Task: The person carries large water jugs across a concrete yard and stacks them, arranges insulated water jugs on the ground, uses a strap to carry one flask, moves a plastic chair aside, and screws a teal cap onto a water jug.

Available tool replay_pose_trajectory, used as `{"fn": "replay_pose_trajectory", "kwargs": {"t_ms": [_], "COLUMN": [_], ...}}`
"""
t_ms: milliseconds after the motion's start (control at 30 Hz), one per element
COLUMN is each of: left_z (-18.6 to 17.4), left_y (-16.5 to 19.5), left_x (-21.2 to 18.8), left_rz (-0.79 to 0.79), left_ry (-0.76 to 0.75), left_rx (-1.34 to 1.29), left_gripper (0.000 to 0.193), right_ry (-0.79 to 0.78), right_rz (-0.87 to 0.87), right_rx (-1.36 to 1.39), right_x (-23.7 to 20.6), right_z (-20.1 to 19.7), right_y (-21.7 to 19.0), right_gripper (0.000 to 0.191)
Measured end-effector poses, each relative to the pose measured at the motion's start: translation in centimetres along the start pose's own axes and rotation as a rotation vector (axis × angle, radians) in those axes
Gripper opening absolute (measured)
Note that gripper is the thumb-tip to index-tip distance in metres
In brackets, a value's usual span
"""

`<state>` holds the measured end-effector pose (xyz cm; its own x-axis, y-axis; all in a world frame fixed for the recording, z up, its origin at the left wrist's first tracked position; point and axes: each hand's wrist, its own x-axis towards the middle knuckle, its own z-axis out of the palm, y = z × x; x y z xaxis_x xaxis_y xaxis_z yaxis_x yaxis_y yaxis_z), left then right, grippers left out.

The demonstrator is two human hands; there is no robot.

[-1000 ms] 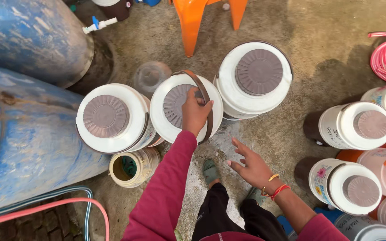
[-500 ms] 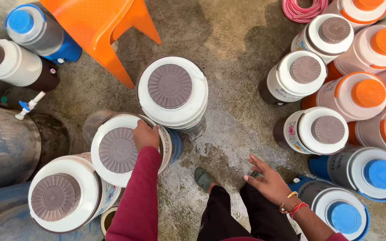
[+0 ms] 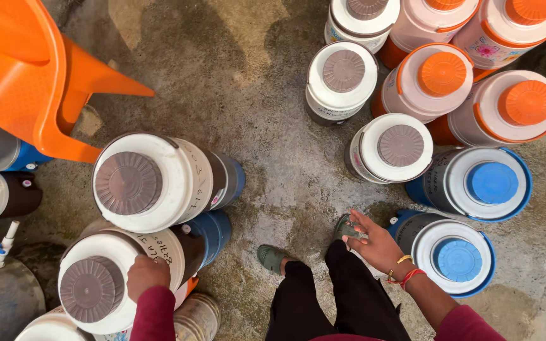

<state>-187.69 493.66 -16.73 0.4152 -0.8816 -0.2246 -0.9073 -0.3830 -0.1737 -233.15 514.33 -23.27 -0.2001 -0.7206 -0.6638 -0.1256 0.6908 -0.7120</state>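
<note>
Jug [image 3: 105,284], white with a brown cap, stands at lower left on the concrete floor [image 3: 273,113], touching a like jug [image 3: 153,183] above it. An orange chair [image 3: 26,82] sits at upper left. Left hand [image 3: 146,275] rests on the jug's rim, fingers curled over it. Right hand [image 3: 374,243] hangs free, fingers loosely spread, beside a blue-capped jug [image 3: 453,259].

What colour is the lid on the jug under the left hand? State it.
Brownish-grey, on a white top: the lid of the jug that the left hand rests on, in the head view.
</note>
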Motion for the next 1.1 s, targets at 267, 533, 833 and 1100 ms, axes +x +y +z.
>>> {"fn": "replay_pose_trajectory", "kwargs": {"t_ms": [267,533,833,1100], "left_z": [7.7,12.9,18.5,25.2], "left_y": [13.0,33.7,48.9,51.8], "left_x": [-11.4,-15.9,-14.6,-13.8], "left_rz": [0.418,1.319,1.660,1.790], "left_ry": [-0.194,-0.208,-0.116,-0.081], "left_rx": [-0.084,-0.092,0.117,0.166], "left_gripper": [0.029,0.067,0.069,0.068], "right_ry": [0.244,0.362,0.411,0.471], "right_rz": [-0.203,-0.124,-0.009,-0.050], "right_rx": [-0.459,-0.851,-1.090,-1.158], "right_x": [3.5,9.4,19.6,26.4], "right_z": [-7.0,-9.3,-8.9,-8.4], "right_y": [4.3,8.2,16.3,21.0], "right_gripper": [0.091,0.109,0.114,0.126]}}
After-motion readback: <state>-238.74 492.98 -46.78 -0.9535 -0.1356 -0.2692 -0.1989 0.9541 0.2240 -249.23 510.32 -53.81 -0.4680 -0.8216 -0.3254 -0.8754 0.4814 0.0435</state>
